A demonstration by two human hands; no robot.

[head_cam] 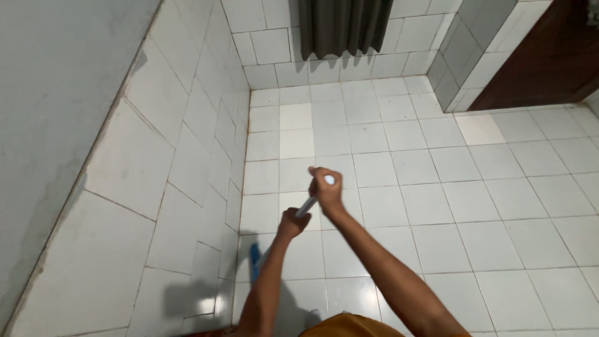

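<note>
I look down at a white tiled floor point(430, 206) beside a tiled wall. My right hand point(326, 190) grips the white top end of a long pale-handled broom or mop point(307, 206). My left hand point(292, 223) holds the same handle lower down. The handle slants down to the left, and its blue head point(254, 261) rests on the floor close to the base of the left wall. Both my arms reach forward from the bottom of the view.
A tiled wall point(187, 162) runs along the left. A dark grey curtain point(343, 28) hangs at the far wall. A tiled pillar point(462, 56) and a dark brown door point(549, 62) stand at the top right.
</note>
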